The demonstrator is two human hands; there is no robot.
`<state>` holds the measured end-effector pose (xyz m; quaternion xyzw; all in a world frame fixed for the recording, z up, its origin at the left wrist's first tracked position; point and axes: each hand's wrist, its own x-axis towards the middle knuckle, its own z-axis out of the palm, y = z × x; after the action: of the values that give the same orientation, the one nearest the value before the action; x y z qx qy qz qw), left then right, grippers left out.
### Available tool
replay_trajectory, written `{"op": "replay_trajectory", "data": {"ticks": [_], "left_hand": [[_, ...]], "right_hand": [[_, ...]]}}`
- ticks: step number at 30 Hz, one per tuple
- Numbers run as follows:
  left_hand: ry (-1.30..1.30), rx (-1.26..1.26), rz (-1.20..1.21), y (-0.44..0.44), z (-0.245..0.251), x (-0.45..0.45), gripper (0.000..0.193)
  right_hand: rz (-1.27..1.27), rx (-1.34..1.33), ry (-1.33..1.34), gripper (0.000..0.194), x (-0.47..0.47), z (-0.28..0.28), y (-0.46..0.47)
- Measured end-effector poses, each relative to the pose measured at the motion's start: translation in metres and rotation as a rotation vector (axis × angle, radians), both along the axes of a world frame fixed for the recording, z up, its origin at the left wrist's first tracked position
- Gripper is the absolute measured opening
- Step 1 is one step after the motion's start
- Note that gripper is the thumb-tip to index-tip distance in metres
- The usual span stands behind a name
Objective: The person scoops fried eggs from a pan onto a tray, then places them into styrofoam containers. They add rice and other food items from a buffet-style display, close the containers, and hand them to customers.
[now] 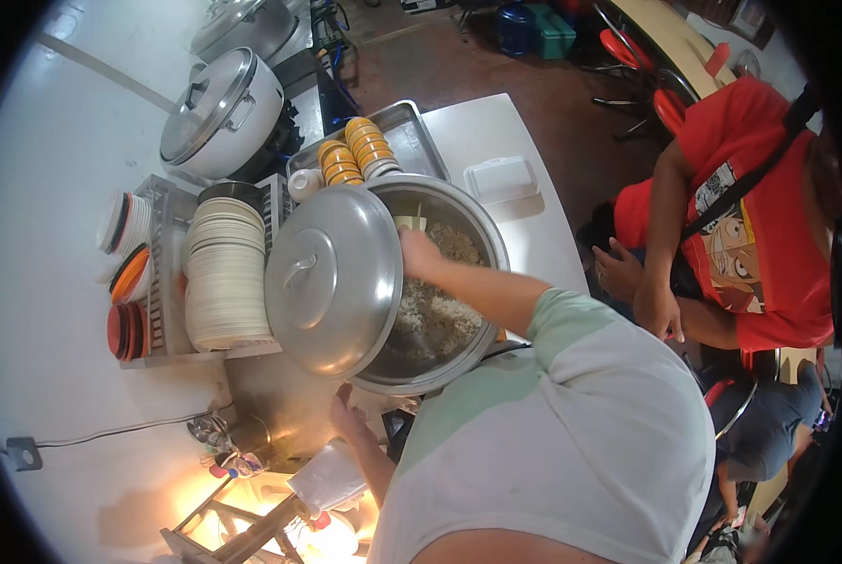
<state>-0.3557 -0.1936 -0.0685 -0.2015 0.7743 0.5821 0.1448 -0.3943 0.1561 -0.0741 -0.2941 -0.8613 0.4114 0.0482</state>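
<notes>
In the large metal pot (pixel 495 240), my right hand (pixel 421 254) grips a pale yellow scoop (pixel 411 223) with a thin upright part. Cooked rice (pixel 456 314) lies in clumps on the pot's bottom and up its far side. A round metal lid (pixel 357 282) with a loop handle covers the pot's left part. Just below the lid's lower edge is my left hand (pixel 348 412), its fingertips very near the rim; whether they touch it I cannot tell.
Stacked plates (pixel 227 275) fill a dish rack (pixel 174 331) at left. Beyond the pot are a metal tray (pixel 421 141) with orange bowls (pixel 371 144), a white foam box (pixel 502 180) and a lidded rice cooker (pixel 251 106). A person in red (pixel 759 211) sits at right.
</notes>
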Motion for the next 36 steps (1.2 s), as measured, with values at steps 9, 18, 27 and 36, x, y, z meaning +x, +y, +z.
{"op": "replay_trajectory", "data": {"ticks": [9,18,27,36], "left_hand": [[0.093,-0.074,-0.125,-0.011,-0.029,0.064,0.044],[0.25,-0.327,-0.19,0.002,-0.03,0.083,0.046],[0.333,-0.365,-0.186,0.01,-0.029,0.086,0.04],[0.188,-0.109,0.002,0.009,-0.031,0.091,0.04]], "right_hand": [[0.422,0.811,-0.121,0.05,-0.076,-0.068,0.002],[0.736,1.015,0.006,0.038,-0.034,-0.095,0.032],[1.063,0.816,-0.659,0.031,-0.023,-0.003,0.052],[1.273,0.658,-0.762,0.037,0.005,0.05,0.073]]}}
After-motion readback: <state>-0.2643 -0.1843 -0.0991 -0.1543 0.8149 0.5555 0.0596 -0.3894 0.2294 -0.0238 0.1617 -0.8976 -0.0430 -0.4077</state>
